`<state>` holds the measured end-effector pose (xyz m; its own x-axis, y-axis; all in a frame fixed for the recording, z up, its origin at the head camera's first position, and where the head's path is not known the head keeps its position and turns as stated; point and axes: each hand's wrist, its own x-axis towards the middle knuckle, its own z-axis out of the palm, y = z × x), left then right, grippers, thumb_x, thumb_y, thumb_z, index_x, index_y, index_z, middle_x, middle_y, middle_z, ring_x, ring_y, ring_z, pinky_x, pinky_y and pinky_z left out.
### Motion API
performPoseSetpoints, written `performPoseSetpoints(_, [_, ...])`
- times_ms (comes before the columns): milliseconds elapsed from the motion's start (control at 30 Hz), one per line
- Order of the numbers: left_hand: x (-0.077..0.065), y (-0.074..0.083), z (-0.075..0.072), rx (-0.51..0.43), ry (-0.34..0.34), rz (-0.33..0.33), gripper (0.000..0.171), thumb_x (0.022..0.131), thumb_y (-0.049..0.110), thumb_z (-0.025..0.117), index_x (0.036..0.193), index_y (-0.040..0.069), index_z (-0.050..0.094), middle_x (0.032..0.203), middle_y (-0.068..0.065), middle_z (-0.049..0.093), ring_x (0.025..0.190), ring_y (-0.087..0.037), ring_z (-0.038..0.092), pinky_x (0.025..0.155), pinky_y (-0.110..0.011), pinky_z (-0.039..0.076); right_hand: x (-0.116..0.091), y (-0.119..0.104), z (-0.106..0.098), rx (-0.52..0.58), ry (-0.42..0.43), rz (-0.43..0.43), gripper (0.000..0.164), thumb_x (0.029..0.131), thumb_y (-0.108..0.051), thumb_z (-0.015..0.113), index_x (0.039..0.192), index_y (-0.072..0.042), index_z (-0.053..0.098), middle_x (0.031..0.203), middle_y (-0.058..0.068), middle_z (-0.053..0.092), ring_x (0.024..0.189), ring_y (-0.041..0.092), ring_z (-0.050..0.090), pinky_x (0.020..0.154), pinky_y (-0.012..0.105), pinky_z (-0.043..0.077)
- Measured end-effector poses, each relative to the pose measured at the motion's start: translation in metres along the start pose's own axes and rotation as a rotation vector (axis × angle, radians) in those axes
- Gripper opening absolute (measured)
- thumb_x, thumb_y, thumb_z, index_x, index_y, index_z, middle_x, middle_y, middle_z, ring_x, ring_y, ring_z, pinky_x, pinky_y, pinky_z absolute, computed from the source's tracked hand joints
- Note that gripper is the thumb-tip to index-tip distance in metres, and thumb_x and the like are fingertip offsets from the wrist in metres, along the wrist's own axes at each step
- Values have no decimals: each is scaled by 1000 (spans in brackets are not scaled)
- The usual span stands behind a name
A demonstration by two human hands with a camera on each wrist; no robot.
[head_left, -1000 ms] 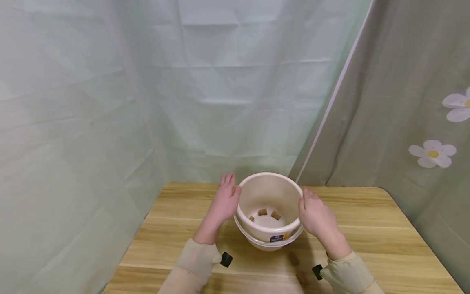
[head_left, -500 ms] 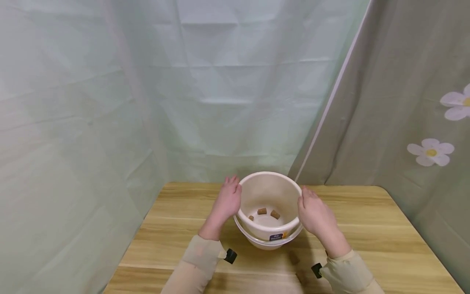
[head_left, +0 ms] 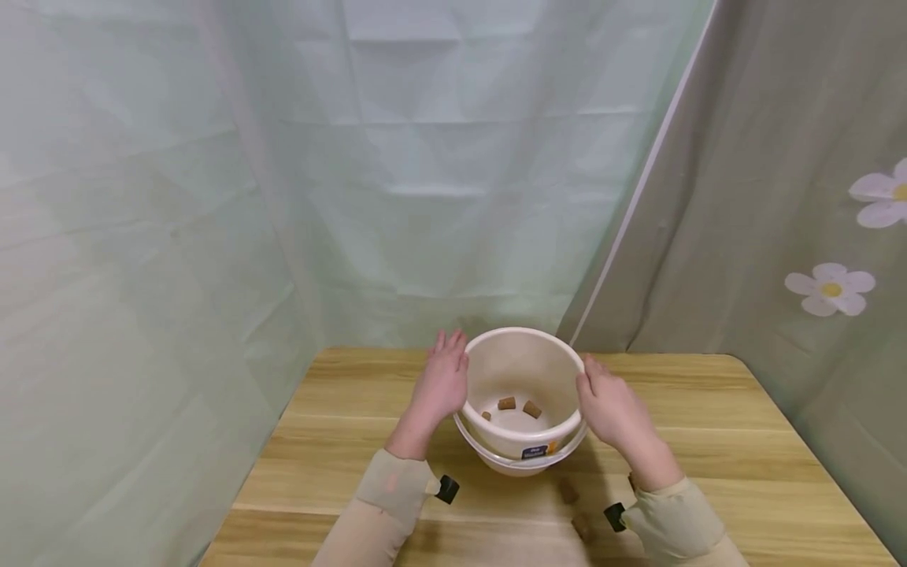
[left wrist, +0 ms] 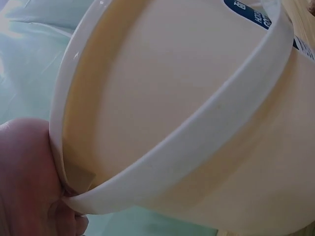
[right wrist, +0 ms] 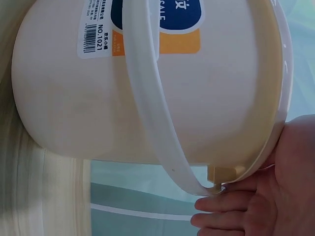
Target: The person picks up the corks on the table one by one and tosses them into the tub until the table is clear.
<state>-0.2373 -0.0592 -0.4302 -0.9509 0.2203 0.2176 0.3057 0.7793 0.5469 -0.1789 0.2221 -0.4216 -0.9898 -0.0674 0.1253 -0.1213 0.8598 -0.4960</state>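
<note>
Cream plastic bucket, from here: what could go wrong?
The round cream plastic bucket could slip: the left hand and right hand touch it only near its rim.
If it tips, the three short brown cylinders visible inside might roll out.
The curved white plastic handle hinges beside the right hand's fingers and could pinch them.

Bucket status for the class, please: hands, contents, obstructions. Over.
Left hand, right hand holding opposite sides of bucket. Three brown pieces visible inside. Loose pieces on table nearby; handle across front.

left grip [left wrist: 24,172] touches bucket [left wrist: 167,73] | handle [left wrist: 192,137] slants across | blue label [left wrist: 247,12]
</note>
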Motion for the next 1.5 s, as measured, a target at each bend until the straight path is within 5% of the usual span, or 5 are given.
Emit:
performPoseSetpoints(533, [0, 9, -3, 157, -26, 46, 47, 115, 12, 36, 156, -9, 46, 165, -27, 40, 159, -45, 24, 128, -58, 21, -4, 21, -2, 157, -4, -3, 73, 117, -48, 28, 166, 6, 24, 162, 31, 38, 145, 53, 43, 118, 70, 35])
performPoseSetpoints(800, [2, 8, -1, 202, 22, 49, 44, 114, 11, 41, 152, -7, 53, 156, -28, 51, 150, -49, 41, 122, -63, 35, -16, 36, -5, 156, 57, -37, 64, 118, -43, 33, 163, 1, 40, 157, 29, 49, 140, 54, 50, 114, 71, 40])
performPoseSetpoints(1133, [1, 8, 0, 167, 7, 5, 45, 116, 15, 39, 153, -8, 50, 155, -27, 53, 143, -42, 52, 119, -54, 43, -44, 69, -15, 175, 139, -16, 54, 118, -36, 39, 152, 1, 57, 134, 30, 68, 125, 50, 64, 101, 69, 51])
performPoseSetpoints(1400, [2, 8, 1, 146, 12, -13, 46, 116, 16, 40, 153, -10, 49, 155, -27, 53, 145, -42, 51, 120, -54, 43, -60, 98, -19, 136, 43, 46, 55, 118, -36, 41, 154, 3, 53, 142, 31, 63, 128, 55, 60, 98, 71, 51])
performPoseSetpoints(1500, [2, 9, 1, 178, 16, 16, 45, 115, 14, 42, 151, -11, 51, 154, -28, 53, 146, -45, 49, 121, -55, 40, -66, 107, -21, 121, 29, 64, 57, 118, -38, 40, 154, 4, 53, 130, 33, 68, 100, 49, 71, 90, 64, 56])
